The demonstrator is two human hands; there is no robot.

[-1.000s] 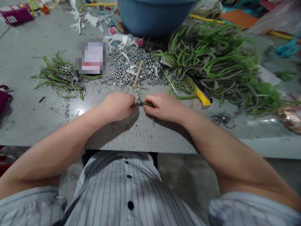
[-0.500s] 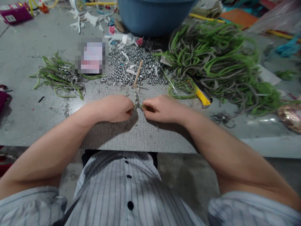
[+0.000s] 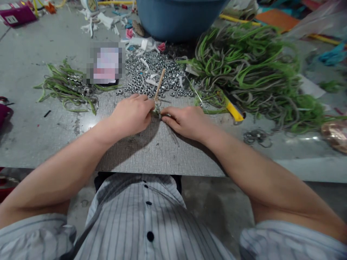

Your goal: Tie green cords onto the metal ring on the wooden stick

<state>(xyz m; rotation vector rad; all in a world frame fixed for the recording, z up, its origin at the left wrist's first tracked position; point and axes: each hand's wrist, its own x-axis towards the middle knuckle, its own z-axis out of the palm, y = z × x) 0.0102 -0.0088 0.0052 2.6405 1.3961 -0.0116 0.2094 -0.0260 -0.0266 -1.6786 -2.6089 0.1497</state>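
A short braided piece of green and grey cord with metal nuts lies between my hands, below a thin wooden stick. My left hand is closed, its fingertips pinching the cord at the piece's upper left. My right hand has its thumb and fingers drawn together on the piece's right side, close to the lowest nut. From under the right fingers a thin grey strand trails down onto the table. My fingers partly hide the piece.
Behind my hands is a spread of loose metal nuts. A large green and grey cord heap lies right, beside a yellow cutter. Left are finished-looking corded pieces and a blurred phone-like object. A blue tub stands behind.
My left hand has moved up and a little right, over the top of the piece. My right hand has shifted slightly, and the grey strand now shows below it.
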